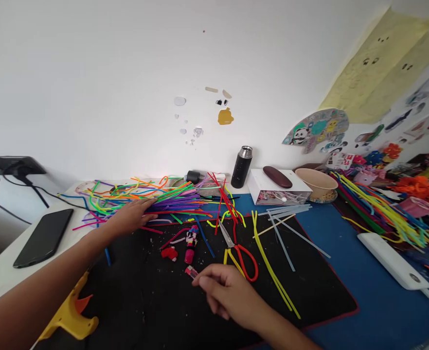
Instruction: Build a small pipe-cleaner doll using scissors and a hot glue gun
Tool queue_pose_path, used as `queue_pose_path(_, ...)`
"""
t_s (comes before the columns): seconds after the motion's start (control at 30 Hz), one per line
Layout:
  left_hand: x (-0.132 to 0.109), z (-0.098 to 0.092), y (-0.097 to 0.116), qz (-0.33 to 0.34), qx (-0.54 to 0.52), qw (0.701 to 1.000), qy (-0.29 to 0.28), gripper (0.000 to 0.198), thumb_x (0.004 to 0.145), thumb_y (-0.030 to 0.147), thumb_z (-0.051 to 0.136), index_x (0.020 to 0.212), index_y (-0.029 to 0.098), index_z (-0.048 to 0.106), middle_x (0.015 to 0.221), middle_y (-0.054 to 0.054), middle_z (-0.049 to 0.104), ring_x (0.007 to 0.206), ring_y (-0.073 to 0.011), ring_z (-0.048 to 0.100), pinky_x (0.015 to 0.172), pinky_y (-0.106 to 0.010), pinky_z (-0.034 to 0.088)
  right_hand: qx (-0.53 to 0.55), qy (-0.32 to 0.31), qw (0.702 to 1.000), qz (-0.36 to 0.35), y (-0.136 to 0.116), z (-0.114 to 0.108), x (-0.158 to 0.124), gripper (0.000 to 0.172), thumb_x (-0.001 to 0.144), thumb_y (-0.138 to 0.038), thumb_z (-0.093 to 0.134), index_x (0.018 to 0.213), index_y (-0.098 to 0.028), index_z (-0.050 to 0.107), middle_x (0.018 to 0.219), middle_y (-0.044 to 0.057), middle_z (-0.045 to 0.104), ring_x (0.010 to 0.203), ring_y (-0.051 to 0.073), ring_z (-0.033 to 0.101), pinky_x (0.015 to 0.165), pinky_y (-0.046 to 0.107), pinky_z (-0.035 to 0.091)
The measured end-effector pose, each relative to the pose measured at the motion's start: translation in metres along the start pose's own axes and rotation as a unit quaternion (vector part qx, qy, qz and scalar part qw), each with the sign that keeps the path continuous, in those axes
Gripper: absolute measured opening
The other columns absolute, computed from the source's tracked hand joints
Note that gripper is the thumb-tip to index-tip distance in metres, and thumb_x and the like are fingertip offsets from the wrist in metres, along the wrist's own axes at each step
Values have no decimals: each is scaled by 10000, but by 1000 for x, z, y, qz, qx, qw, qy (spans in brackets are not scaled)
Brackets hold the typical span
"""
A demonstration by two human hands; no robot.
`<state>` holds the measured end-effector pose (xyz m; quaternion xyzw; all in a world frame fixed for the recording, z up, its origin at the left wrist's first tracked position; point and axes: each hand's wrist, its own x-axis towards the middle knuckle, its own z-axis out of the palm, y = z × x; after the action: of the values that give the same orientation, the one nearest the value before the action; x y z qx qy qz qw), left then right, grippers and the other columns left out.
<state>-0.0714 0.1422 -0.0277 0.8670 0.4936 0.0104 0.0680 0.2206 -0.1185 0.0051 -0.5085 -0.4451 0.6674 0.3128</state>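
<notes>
Mid-build on the pipe-cleaner craft desk, roughly half done by the look of it.

Nearest the front edge: yellow glue gun (70, 313) lying idle at the left, right hand (226, 290) with fingers curled round a small pink piece (191, 271), pinched at the tips over the black mat (320, 291). Just beyond, a little fuzzy figure (191, 241) already put together, plus a loose red bit (169, 253) beside it, so probably more to attach. Red-handled scissors (239, 250) and long yellow stems (273, 270) to the right. Further back, left hand (131, 218) flat, fingers spread loose on the big rainbow pile of pipe cleaners (156, 200); thin, bendy, fluffy stuff. Phone (44, 237) at the left edge, black flask (241, 166) by the wall.
</notes>
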Motion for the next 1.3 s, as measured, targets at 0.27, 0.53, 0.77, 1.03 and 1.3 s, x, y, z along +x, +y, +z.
queue_pose_path(0.27,6,4,-10,3,-38,999,-1,817,930,639,446,1534,99,553,1528,-221,600,1398,-421,570,1172,-511,425,-363,293,885,-17,2,-98,-38,346,1023,-471,509,999,-227,753,799,26,728,747,207,660,641,283,376)
queue_pose_path(0.53,2,-17,-1,31,-26,989,145,743,976,633,375,1426,85,598,1550,-232,562,1468,-410,481,1224,-558,355,-516,326,786,97,14,-124,-40,200,1013,-403,609,1037,-212,660,721,23,695,725,236,660,597,287,264)
queue_pose_path(0.77,-28,-56,83,117,-105,962,225,498,1023,568,445,1299,228,682,1518,-136,599,1419,-358,515,1225,-537,365,-480,336,809,54,24,-126,-30,192,997,-268,601,812,-222,580,638,-6,598,613,178,559,576,294,224)
queue_pose_path(1.03,-50,-66,190,113,-419,901,-23,472,912,575,676,1297,311,743,1209,-92,749,1066,-298,670,912,-379,538,-149,295,941,-72,16,-107,-34,414,925,-590,653,767,-235,509,559,-102,368,456,97,339,477,250,260)
queue_pose_path(1.3,-23,-50,254,81,-665,717,-192,529,790,653,804,956,152,769,748,5,574,624,-113,417,591,-253,338,26,180,978,-100,-6,-64,-20,541,804,-710,758,809,-213,544,503,-134,426,347,44,305,357,202,204)
